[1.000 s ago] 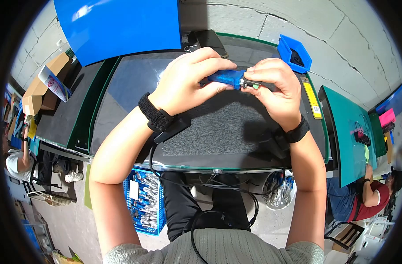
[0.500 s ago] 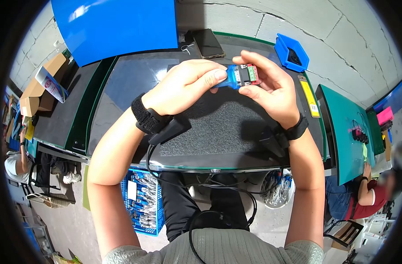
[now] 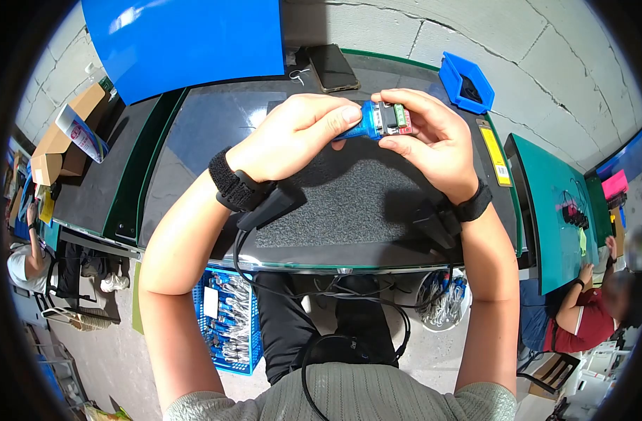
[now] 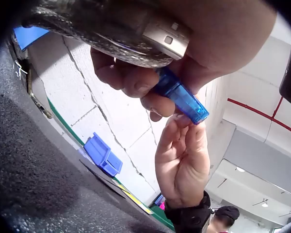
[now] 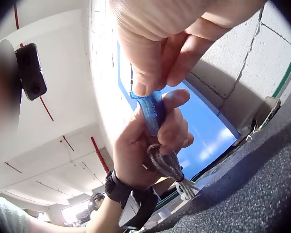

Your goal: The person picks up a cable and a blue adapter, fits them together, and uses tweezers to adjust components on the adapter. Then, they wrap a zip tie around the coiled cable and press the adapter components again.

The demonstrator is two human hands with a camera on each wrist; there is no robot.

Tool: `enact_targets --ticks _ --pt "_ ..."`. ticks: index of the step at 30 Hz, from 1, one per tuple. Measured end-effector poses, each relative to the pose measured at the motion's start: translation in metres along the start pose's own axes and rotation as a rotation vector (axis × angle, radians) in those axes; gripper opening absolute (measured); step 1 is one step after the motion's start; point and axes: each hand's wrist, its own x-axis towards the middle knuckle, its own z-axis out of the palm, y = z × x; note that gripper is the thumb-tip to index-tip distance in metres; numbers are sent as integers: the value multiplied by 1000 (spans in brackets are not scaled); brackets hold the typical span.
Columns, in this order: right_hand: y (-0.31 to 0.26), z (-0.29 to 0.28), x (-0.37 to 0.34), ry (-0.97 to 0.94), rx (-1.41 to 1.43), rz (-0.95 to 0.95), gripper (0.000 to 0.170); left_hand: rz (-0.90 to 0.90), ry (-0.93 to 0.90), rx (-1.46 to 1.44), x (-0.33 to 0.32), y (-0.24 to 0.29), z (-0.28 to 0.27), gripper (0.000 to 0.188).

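Observation:
My left hand (image 3: 286, 140) grips a translucent blue serial adapter (image 3: 365, 126), thumb along its top. The adapter's cable (image 5: 166, 164) hangs below that hand as a tied grey coil, and its silver USB plug (image 4: 167, 40) shows large in the left wrist view. At the adapter's right end sits a small terminal block connector (image 3: 399, 116), green on black with a red board. My right hand (image 3: 439, 144) pinches this end between thumb and index finger, the other fingers loosely bent behind. Both hands are raised over the dark textured mat (image 3: 328, 210).
A phone (image 3: 333, 68) lies at the table's back edge, with a blue bin (image 3: 467, 84) to its right. Below the table stand a blue basket (image 3: 258, 344) and a round container (image 3: 440, 324), both with bundled cables. Two people sit at side benches.
The adapter has turned so that the connector's green and red side now faces up. My left thumb has shifted onto the adapter's top, and both hands have settled slightly lower.

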Motion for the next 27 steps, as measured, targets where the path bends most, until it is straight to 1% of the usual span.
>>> enact_targets --ticks 6,7,8,9,10,12,13,15,16,17,19,21,23,24,26,27 --pt "3 2 0 34 21 36 49 -33 -14 -24 0 -2 0 41" --pt "3 1 -1 51 27 76 47 -33 -14 -23 1 -6 1 41" --pt "3 1 -1 69 34 116 46 47 73 42 3 -13 4 41" --pt "3 1 0 69 34 115 46 127 161 108 4 -16 4 40" --pt "3 0 2 105 72 165 45 127 161 109 6 -17 3 40" --pt "4 -1 4 173 145 252 41 148 254 121 8 -18 -1 38" --pt "6 -3 5 172 146 252 41 148 255 121 8 -18 -2 38" --pt "13 -9 5 231 100 312 41 221 394 138 10 -18 -3 36" --pt "20 -11 5 246 134 320 41 232 426 138 11 -23 -5 34" --pt "23 -13 5 245 135 320 41 231 427 139 12 -25 -6 34" --pt "25 -13 6 276 180 375 41 174 486 160 13 -29 -9 34" --pt "26 -14 6 284 188 399 40 171 483 209 13 -32 -11 35" --pt "26 -13 6 293 196 421 40 80 447 252 12 -34 -12 36" --pt "26 -13 7 305 193 432 40 80 448 253 12 -36 -13 36" --pt "27 -13 7 317 191 442 40 -31 324 336 12 -41 -12 38" --pt "27 -13 6 319 192 450 40 -31 325 336 12 -41 -12 38"
